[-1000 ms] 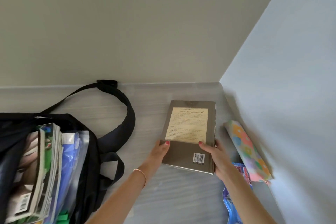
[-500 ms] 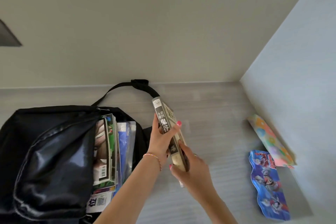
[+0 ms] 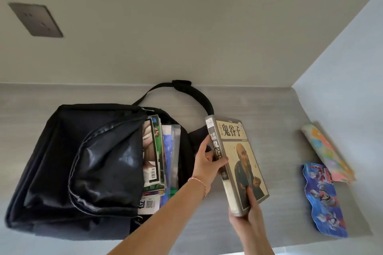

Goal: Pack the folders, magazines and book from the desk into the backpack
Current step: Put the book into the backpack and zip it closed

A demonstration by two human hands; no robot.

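Book (image 3: 240, 161) held above the desk (image 3: 279, 130), front cover up, just right of the open black backpack (image 3: 83, 161). Left hand (image 3: 205, 163) grips the spine at mid-length; right hand (image 3: 248, 211) clasps the near end, fingers across the cover. Magazines (image 3: 154, 151) and folders (image 3: 171, 151) already stand in the backpack's mouth (edges showing).

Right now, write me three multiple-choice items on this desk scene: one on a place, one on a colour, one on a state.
1. Where is the book?
A. Inside the backpack
B. Held in both hands, right of the backpack
C. Flat on the desk

2. What colour is the backpack?
A. Black
B. Red
C. Green

3. The backpack's main compartment is:
A. Zipped shut
B. Open and empty
C. Open, with magazines inside

Key: B, left hand and right hand grip it; A, black fabric; C, covers show in the opening.
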